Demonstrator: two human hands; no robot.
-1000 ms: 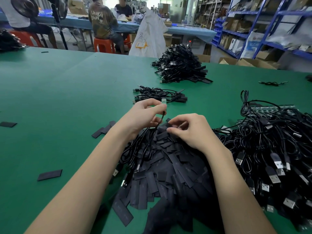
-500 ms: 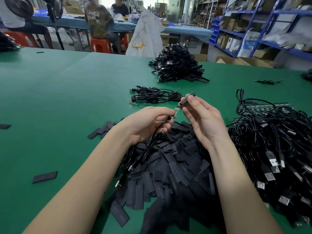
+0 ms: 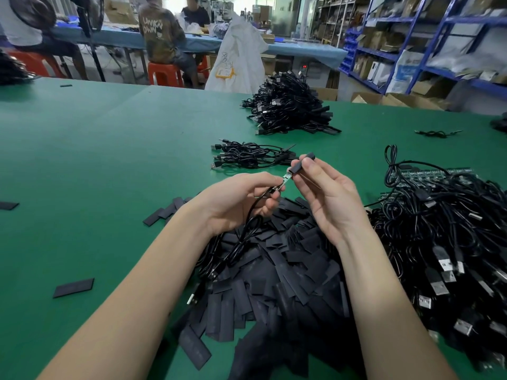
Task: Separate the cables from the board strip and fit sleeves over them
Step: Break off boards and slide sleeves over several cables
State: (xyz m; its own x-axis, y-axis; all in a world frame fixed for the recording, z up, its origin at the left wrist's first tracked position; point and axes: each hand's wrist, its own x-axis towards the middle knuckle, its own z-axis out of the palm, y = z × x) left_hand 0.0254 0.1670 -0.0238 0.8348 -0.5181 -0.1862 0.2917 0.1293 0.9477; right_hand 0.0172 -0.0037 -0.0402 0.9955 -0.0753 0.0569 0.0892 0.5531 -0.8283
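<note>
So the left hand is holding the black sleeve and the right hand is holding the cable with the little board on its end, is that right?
Not quite: the hands are swapped. In the head view the right hand pinches the black sleeve, and the left hand holds the cable with the little board on its end. The sleeve's mouth is at the board's tip.

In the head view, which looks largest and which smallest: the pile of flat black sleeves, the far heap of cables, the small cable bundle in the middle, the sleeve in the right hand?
1. Pile of flat black sleeves, though it lies nearest the camera.
2. Far heap of cables.
3. Small cable bundle.
4. Sleeve pinched by the right hand.
</note>
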